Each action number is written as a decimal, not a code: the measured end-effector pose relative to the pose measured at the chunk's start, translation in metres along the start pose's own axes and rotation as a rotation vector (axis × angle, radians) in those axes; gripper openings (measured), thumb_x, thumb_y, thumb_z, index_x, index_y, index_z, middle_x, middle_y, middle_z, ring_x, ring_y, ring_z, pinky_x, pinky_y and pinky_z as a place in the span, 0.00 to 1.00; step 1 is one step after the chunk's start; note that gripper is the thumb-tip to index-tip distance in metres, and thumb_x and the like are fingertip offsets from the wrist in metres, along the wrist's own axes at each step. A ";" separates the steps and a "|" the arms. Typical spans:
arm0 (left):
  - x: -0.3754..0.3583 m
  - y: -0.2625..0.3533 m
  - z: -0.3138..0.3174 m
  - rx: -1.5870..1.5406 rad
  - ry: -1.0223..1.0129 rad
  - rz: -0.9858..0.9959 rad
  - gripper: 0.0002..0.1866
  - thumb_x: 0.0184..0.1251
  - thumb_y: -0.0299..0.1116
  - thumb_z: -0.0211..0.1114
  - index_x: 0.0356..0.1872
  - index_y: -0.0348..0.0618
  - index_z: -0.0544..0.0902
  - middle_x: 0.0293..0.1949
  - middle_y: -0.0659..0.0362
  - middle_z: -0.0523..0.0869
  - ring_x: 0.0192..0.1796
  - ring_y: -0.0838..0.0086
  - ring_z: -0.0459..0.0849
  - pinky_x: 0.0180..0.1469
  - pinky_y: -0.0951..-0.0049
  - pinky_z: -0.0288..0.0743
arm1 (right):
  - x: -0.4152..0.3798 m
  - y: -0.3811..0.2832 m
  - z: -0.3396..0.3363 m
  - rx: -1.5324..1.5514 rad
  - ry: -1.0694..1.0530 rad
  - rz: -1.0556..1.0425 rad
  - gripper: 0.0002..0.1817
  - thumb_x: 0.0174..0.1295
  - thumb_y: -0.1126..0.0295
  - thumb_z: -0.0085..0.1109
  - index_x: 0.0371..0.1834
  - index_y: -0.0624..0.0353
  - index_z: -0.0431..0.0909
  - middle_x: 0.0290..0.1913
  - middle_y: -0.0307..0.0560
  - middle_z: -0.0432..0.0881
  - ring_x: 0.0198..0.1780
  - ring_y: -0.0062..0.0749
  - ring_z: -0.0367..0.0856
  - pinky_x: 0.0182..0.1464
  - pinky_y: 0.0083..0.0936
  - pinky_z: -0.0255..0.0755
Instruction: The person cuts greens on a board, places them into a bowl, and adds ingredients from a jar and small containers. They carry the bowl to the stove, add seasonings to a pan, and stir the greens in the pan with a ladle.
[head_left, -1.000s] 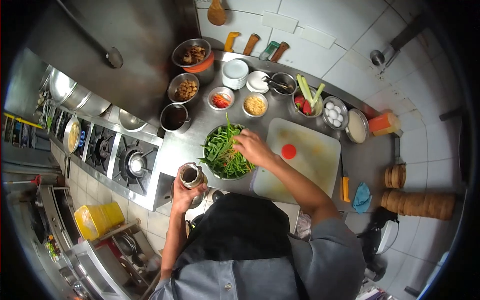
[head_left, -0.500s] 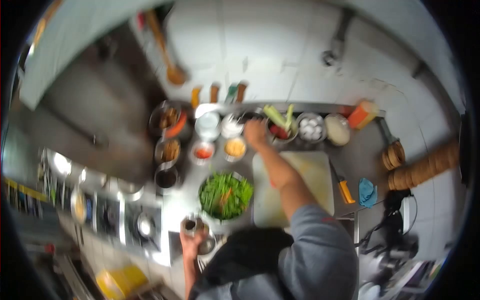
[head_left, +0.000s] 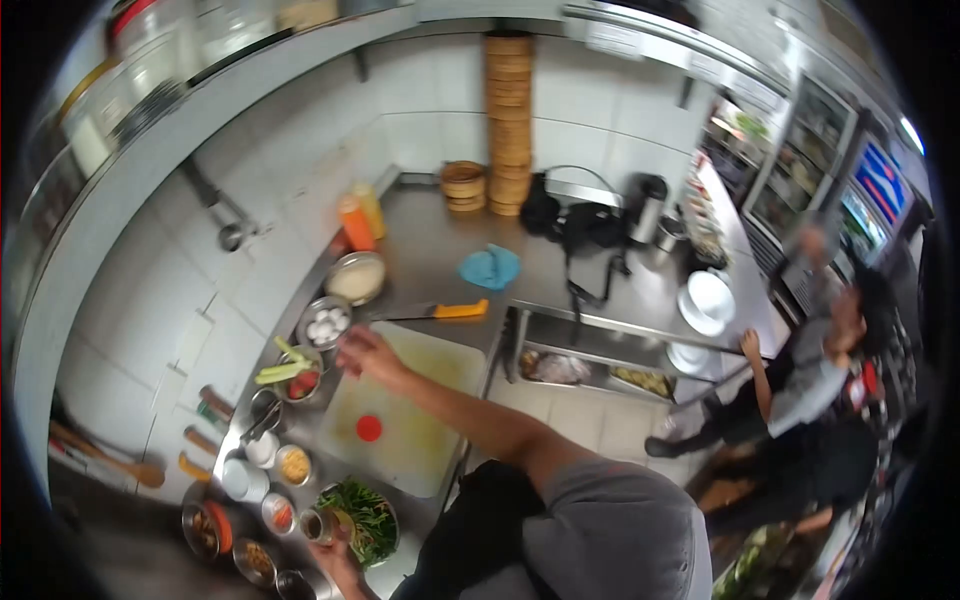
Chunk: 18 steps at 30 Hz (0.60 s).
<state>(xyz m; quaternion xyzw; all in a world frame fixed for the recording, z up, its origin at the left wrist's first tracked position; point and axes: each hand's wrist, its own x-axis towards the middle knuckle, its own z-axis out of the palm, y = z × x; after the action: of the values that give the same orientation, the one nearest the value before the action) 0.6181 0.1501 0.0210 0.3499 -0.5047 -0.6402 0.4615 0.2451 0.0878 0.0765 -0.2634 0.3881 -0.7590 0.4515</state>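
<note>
"Any writing?"
"Maybe on the blue sign, but too blurry to read."
"And the jar?"
"Tight in the left hand, beside the greens."
"And the right hand?"
"Loose, near the eggs."

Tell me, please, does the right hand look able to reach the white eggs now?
Probably yes: the right hand appears close beside their metal bowl, and nothing visible covers the white eggs.

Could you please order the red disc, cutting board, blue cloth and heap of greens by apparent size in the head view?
Largest to smallest:
cutting board
heap of greens
blue cloth
red disc
</note>
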 end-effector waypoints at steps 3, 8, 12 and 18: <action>0.016 -0.009 0.019 -0.028 -0.131 -0.035 0.35 0.52 0.28 0.77 0.63 0.36 0.71 0.54 0.56 0.80 0.54 0.70 0.79 0.61 0.68 0.70 | -0.052 -0.058 -0.075 -0.280 0.277 -0.259 0.12 0.74 0.56 0.53 0.40 0.53 0.72 0.26 0.35 0.74 0.25 0.19 0.73 0.26 0.21 0.68; -0.001 -0.011 0.074 0.041 -0.232 -0.051 0.33 0.51 0.23 0.75 0.61 0.37 0.72 0.55 0.56 0.80 0.56 0.69 0.79 0.61 0.69 0.71 | -0.179 -0.125 -0.169 -0.336 0.683 -0.236 0.18 0.72 0.49 0.53 0.42 0.52 0.73 0.28 0.33 0.72 0.28 0.19 0.71 0.28 0.17 0.67; -0.019 -0.001 0.094 0.001 -0.373 -0.158 0.34 0.49 0.19 0.74 0.61 0.40 0.72 0.54 0.57 0.81 0.56 0.71 0.79 0.59 0.69 0.73 | -0.213 -0.166 -0.205 -0.579 0.547 -0.128 0.14 0.74 0.56 0.49 0.44 0.56 0.72 0.28 0.38 0.74 0.24 0.25 0.73 0.25 0.21 0.67; -0.018 -0.005 0.086 0.223 -0.436 -0.124 0.39 0.46 0.16 0.75 0.64 0.40 0.69 0.54 0.56 0.79 0.57 0.70 0.79 0.57 0.68 0.78 | -0.133 -0.204 -0.142 -1.758 -0.163 -0.407 0.13 0.70 0.73 0.43 0.51 0.63 0.76 0.44 0.64 0.81 0.46 0.59 0.80 0.46 0.43 0.75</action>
<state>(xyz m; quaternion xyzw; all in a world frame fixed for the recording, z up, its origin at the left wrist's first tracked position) 0.5441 0.1950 0.0370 0.2828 -0.6374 -0.6679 0.2600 0.1009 0.3155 0.1588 -0.6297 0.7405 -0.2331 -0.0291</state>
